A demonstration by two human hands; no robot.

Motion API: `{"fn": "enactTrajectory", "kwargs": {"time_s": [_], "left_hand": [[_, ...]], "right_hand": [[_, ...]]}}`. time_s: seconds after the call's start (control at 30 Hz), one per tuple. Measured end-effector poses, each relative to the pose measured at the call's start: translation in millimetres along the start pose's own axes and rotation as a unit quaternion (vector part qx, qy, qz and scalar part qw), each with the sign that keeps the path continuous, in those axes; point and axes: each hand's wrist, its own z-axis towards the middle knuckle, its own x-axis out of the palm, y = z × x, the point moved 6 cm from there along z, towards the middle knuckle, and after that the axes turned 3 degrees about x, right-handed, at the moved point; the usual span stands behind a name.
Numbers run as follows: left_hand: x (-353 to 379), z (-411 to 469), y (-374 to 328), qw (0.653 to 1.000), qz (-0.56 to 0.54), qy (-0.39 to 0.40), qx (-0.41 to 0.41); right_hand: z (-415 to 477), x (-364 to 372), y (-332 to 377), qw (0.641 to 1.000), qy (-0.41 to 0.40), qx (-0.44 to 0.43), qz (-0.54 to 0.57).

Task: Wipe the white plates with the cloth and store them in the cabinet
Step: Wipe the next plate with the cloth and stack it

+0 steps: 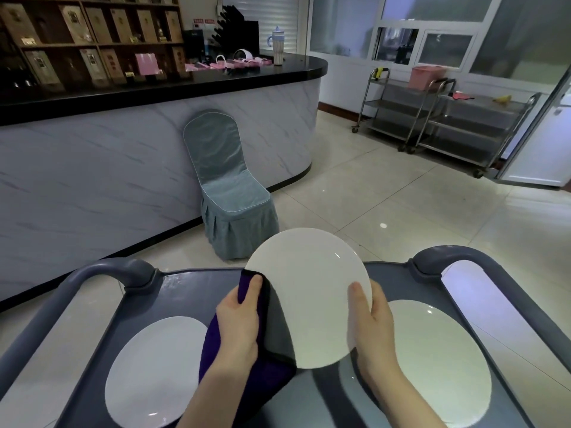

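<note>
while two plates [156, 370] [438, 362] lie on the cart [191, 279], left hand [239, 325] pinches one cloth [247, 378], right hand [375, 332] grips third plate [309, 291]

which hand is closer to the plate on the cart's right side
Right. The right hand grips the held plate just beside the right plate; the left hand, holding the cloth, is across the held plate.

Dim and cool-toned throughout, with a bluish cast. Lit mostly from the windows [445, 13] at upper right and from overhead, judging by small glare spots on the glossy floor [386, 196] and on the held plate [309, 304]. Soft-edged shadow on the cart [191, 282] below that plate. Darkest at the shelves [92, 35], upper left. Strongly bowed at the edges by the wide lens; slightly soft all over, sharpest near centre.
</note>
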Motion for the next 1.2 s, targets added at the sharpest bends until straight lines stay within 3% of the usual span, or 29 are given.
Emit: {"fn": "enactTrajectory", "kwargs": {"time_s": [0.1,0.17,0.27,0.33,0.43,0.57,0.67,0.77,0.9,0.97,1.1,1.2], "left_hand": [[-4,8,-21,0.991,0.086,0.048,0.088],[6,6,-35,0.965,0.168,0.13,0.154],[28,-3,-45,0.902,0.273,0.251,0.222],[35,-8,-44,0.879,0.303,0.283,0.237],[30,-12,-41,0.893,0.283,0.266,0.23],[3,-12,-24,0.968,0.149,0.156,0.128],[-5,-7,-15,0.979,0.14,0.127,0.07],[0,-2,-26,0.958,0.198,0.165,0.125],[26,-10,-40,0.875,0.319,0.296,0.213],[28,-11,-38,0.864,0.334,0.308,0.215],[-1,-5,-26,0.969,0.152,0.141,0.133],[-11,-8,-8,0.996,0.059,0.062,0.04]], "right_hand": [[19,-5,17,0.991,0.087,-0.056,-0.088],[30,-1,39,0.966,0.141,-0.114,-0.185],[25,28,51,0.879,0.288,-0.156,-0.346],[16,40,49,0.841,0.31,-0.197,-0.398],[16,38,48,0.858,0.29,-0.216,-0.364],[31,14,51,0.938,0.19,-0.142,-0.253],[35,2,40,0.972,0.125,-0.083,-0.183],[31,7,37,0.955,0.166,-0.102,-0.225],[13,37,33,0.878,0.285,-0.175,-0.343],[13,40,33,0.868,0.298,-0.185,-0.35],[27,16,42,0.951,0.157,-0.125,-0.236],[27,10,32,0.987,0.089,-0.053,-0.119]]}}
